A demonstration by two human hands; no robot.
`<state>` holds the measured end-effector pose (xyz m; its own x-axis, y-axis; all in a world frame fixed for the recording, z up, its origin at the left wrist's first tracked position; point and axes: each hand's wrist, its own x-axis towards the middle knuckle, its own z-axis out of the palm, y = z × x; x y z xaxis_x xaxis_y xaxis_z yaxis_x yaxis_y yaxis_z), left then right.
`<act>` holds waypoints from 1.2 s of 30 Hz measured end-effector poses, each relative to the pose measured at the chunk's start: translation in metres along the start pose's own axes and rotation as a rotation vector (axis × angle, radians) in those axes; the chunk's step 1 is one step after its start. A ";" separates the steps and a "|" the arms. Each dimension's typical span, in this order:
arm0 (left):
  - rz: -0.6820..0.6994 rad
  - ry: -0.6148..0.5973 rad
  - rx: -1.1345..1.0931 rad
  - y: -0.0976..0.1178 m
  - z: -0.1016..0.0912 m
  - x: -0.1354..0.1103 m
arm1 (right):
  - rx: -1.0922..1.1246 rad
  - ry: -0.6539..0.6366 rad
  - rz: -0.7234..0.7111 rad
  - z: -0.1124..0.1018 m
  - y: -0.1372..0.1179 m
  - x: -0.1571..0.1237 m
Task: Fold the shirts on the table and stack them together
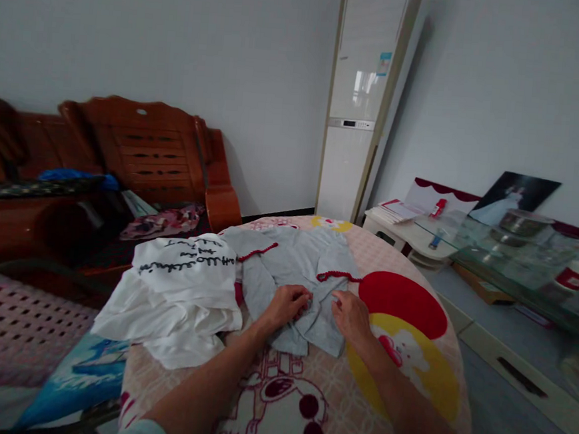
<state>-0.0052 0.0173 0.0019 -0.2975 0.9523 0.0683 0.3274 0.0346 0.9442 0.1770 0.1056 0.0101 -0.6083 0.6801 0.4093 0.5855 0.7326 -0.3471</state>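
Note:
A small grey garment with red trim on its sleeves lies spread on a round table covered with a cartoon-print cloth. My left hand rests on the garment's lower middle, fingers curled and pinching the grey fabric. My right hand lies just to the right on the same garment, fingers bent onto the cloth. A pile of white clothes with black lettering sits to the left of the grey garment, touching it.
A wooden sofa with clothes on it stands behind the table at left. A pink plastic stool is at lower left. A tall white air conditioner stands in the corner. A low glass-topped cabinet with jars runs along the right wall.

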 end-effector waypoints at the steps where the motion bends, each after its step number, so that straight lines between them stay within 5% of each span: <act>1: 0.029 0.044 0.096 0.000 -0.003 0.004 | -0.013 -0.036 -0.059 0.008 0.001 0.009; 5: 0.180 0.237 0.433 -0.004 -0.016 0.017 | -0.004 -0.091 -0.284 0.032 0.003 0.026; 10: 0.220 0.194 0.526 -0.019 -0.022 0.022 | 0.126 -0.011 -0.313 0.038 0.008 0.032; 13: 0.212 0.186 0.495 -0.022 -0.025 0.021 | 0.303 0.228 -0.167 0.026 0.025 0.038; 16: 0.179 0.221 0.466 -0.023 -0.026 0.021 | 0.484 0.465 0.130 0.014 0.056 0.044; 22: 0.174 0.267 0.480 -0.025 -0.032 0.024 | 0.842 0.713 0.585 0.021 0.112 0.048; 29: 0.028 0.629 0.802 -0.023 -0.078 0.020 | 0.873 0.919 0.676 0.029 0.127 0.050; 36: -0.309 0.451 1.023 -0.011 -0.094 0.005 | 0.888 0.817 0.657 0.037 0.126 0.048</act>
<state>-0.0940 -0.0069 0.0225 -0.7167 0.6728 0.1835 0.6958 0.6723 0.2528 0.2020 0.2318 -0.0451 0.3114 0.9220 0.2300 -0.0844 0.2679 -0.9598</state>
